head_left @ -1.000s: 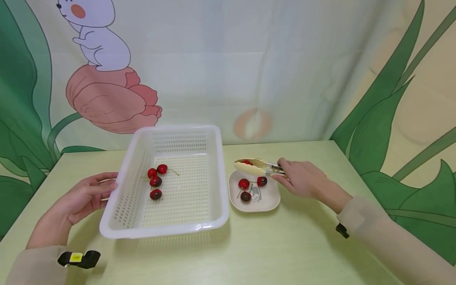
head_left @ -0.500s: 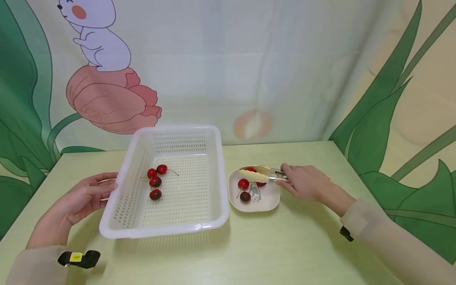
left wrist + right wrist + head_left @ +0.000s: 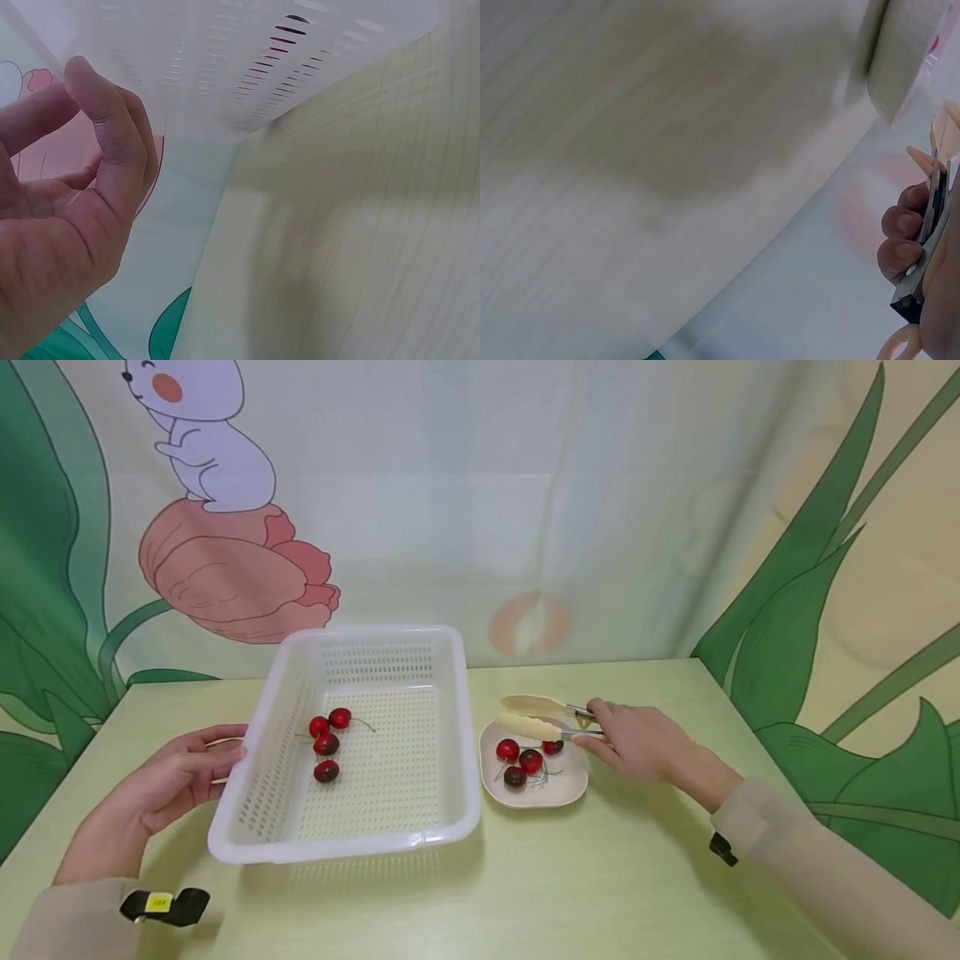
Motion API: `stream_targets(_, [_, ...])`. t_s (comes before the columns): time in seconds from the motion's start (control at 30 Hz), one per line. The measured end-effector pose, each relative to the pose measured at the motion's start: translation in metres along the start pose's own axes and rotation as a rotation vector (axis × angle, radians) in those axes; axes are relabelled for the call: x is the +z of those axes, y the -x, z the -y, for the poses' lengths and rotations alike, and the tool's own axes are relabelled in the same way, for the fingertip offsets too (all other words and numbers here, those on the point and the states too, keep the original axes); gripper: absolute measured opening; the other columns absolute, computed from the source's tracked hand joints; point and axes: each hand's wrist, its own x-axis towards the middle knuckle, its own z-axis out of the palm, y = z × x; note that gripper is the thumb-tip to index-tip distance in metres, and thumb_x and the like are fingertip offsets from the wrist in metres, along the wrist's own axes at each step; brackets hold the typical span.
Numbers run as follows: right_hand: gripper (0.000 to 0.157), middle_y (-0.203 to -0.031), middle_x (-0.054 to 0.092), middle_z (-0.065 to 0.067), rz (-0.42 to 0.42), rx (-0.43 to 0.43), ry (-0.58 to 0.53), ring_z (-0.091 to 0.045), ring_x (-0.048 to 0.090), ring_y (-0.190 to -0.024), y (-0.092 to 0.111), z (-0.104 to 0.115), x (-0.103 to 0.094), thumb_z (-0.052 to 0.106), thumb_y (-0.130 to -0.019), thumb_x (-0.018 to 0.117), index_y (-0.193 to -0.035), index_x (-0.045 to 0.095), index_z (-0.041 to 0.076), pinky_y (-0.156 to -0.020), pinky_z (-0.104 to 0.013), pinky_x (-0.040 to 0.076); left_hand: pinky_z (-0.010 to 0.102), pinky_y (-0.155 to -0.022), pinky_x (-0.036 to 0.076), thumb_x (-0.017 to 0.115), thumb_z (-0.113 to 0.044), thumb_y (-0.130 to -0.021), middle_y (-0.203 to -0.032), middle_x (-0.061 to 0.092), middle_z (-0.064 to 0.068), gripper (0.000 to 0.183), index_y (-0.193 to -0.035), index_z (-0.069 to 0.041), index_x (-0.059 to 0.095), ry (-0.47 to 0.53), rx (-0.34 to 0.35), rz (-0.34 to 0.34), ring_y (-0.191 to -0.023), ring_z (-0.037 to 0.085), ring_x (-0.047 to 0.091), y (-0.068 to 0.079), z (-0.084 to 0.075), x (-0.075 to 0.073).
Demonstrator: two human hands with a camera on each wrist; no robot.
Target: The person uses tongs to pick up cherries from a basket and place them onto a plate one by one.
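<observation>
At 3 o'clock from the white rectangular perforated plastic basket (image 3: 390,785), a small white rounded-square plate (image 3: 558,789) now bears 4 cherries vs. 3 a sec ago. Newcomer = glossy red round cherry w/ thin green stem (image 3: 531,762): prev. btwn the tips of the silver metal tongs w/ cream scalloped ends (image 3: 534,727), now loose approx. mid-plate. Other three dark-red round cherries (image 3: 514,777) lie around it at approx. 10, 8 & 1 o'clock. Tongs' tips have parted & hang over the plate's 12 o'clock edge, a bit higher than half a sec ago. R hand (image 3: 637,739) grips the tongs, fingers curled round the metal, arm coming in from approx. 4 o'clock. At basket's 9 o'clock, L hand (image 3: 180,772) holds the rim w/ bent fingers, same as before. Cluster of four red-to-blackish stemmed cherries (image 3: 326,744) in basket, off-centre toward 9, unmoved. Plate sits on pale yellow-green wood-grain table (image 3: 570,877); cartoon-printed cloth backdrop (image 3: 420,527) at 12.
</observation>
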Motion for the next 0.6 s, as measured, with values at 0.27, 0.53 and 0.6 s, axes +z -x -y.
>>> stream_targets(0.27, [0.05, -0.08, 0.053, 0.001, -0.079, 0.002, -0.045, -0.017, 0.052, -0.067, -0.017, 0.007, -0.019, 0.054, -0.105, 0.05, -0.117, 0.052, 0.006, -0.059, -0.036, 0.046, 0.038, -0.087, 0.059, 0.048, -0.006, -0.108, -0.12, 0.071, -0.001, 0.026, -0.127, -0.022, 0.055, 0.018, -0.009, 0.002, -0.101, 0.022, 0.072, 0.008, -0.005, -0.005])
stream_targets(0.53, [0.057, -0.084, 0.053, 0.0, -0.081, 0.031, -0.1, -0.018, 0.052, -0.068, -0.032, 0.012, -0.033, 0.06, -0.104, 0.047, -0.117, 0.053, 0.006, -0.062, -0.036, 0.045, 0.038, -0.086, 0.06, 0.048, -0.005, -0.107, -0.118, 0.071, 0.0, 0.025, -0.127, -0.02, 0.055, 0.028, -0.006, -0.007, -0.1, 0.022, 0.072, 0.01, -0.009, -0.006])
stream_targets(0.6, [0.056, -0.083, 0.053, 0.0, -0.082, 0.038, -0.098, -0.017, 0.051, -0.067, -0.032, 0.013, -0.035, 0.061, -0.104, 0.047, -0.116, 0.053, 0.006, -0.061, -0.035, 0.044, 0.037, -0.086, 0.06, 0.049, -0.006, -0.107, -0.119, 0.071, 0.0, 0.025, -0.128, -0.019, 0.053, 0.018, -0.012, -0.01, -0.101, 0.021, 0.072, 0.008, -0.008, -0.004])
